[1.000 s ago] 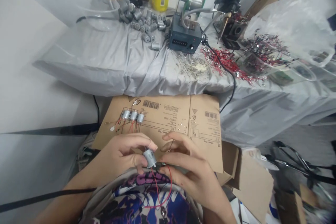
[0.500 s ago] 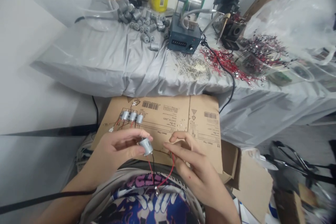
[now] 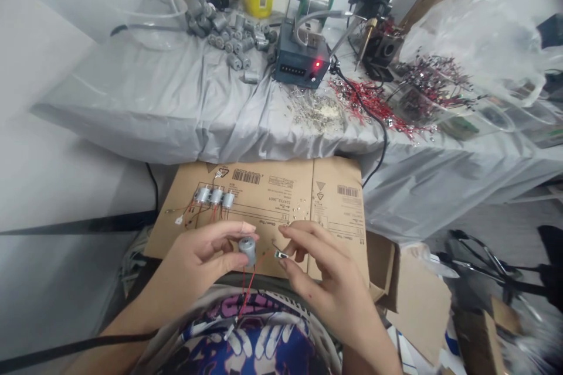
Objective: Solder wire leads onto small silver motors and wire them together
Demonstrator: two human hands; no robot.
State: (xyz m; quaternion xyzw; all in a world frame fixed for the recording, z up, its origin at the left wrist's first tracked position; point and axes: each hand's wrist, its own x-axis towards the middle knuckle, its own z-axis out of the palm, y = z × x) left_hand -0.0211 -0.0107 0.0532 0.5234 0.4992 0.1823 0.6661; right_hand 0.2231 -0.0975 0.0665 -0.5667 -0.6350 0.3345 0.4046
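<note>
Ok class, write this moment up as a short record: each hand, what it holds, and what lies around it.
Left hand: holds a small silver cylindrical motor
Right hand: pinches a small metal terminal on a thin red wire
Beneath hands: flat brown cardboard sheet
On sheet: three wired silver motors, in a row
Beyond: blue soldering station

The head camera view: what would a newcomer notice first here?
A small silver motor in the left hand, red and black wires hanging below it, catches the eye first; the right hand pinches a metal terminal. Beyond, three wired motors sit on a cardboard sheet, and a soldering station shows a red light on the grey-covered table.
</note>
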